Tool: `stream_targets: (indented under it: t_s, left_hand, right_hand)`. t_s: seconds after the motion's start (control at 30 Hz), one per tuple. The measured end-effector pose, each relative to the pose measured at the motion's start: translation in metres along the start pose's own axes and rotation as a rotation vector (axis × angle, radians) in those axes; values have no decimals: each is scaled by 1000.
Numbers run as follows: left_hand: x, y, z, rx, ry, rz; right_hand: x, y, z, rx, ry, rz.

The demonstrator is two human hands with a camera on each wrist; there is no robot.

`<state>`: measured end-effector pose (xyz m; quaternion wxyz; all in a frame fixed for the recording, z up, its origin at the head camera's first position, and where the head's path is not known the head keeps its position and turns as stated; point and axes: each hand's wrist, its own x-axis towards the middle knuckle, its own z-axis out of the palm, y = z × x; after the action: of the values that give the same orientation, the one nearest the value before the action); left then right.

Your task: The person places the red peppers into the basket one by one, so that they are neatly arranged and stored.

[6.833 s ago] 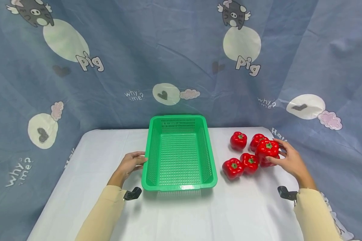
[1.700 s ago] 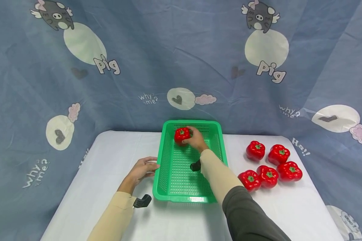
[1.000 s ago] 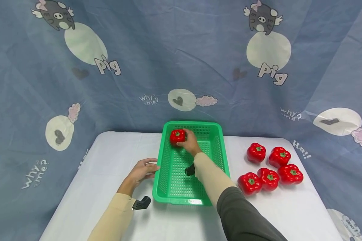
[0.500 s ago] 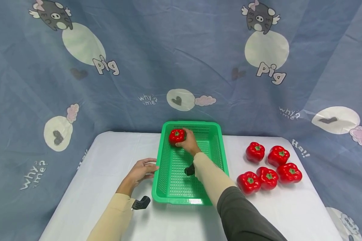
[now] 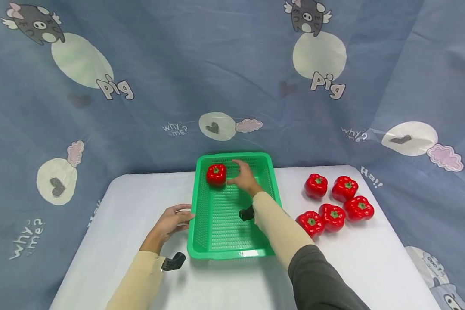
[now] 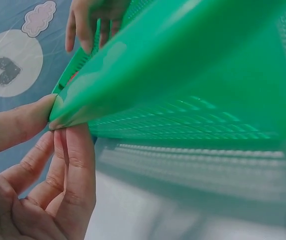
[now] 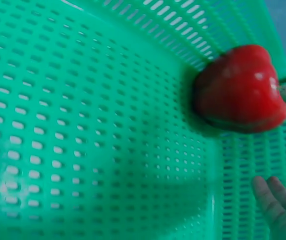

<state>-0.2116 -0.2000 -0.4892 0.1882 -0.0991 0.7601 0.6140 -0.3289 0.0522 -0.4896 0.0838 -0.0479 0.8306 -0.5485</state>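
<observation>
A green perforated plastic basket point(image 5: 216, 254) stands on the white table. My left hand point(image 5: 169, 224) pinches its left rim; the left wrist view shows the thumb point(image 6: 28, 120) on one side and the fingertips on the other. In the basket's far left corner sits a red bell pepper point(image 5: 216, 175), stem up. Over the basket just right of that pepper is my right hand point(image 5: 246, 177), thumb and fingers spread with a gap between them. In the right wrist view the pepper point(image 7: 240, 90) lies against the basket wall and the fingers are apart from each other.
Several more red bell peppers point(image 5: 333, 216) lie in a loose group on the table point(image 5: 356, 267) to the right of the basket. Behind the table hangs a blue curtain point(image 5: 159, 86) printed with cartoon pigs. The right forearm crosses the basket's right rim.
My right hand brought a pepper from the group on the right into the basket's far left corner, then released it and drew back rightward. The left hand stays at the rim.
</observation>
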Motion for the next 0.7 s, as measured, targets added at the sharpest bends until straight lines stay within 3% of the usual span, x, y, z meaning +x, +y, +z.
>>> stream_targets:
  t_s: [0.37, 0.53, 0.7]
  left_hand:
    - [0, 1, -3, 16, 16, -11]
    - [0, -1, -2, 31, 9, -21]
    - [1, -1, 1, 44, 6, -18]
  right_hand:
    - [-26, -12, -35, 119, 33, -46]
    - [-42, -9, -54, 135, 2, -29]
    - [-58, -7, -73, 128, 26, -26]
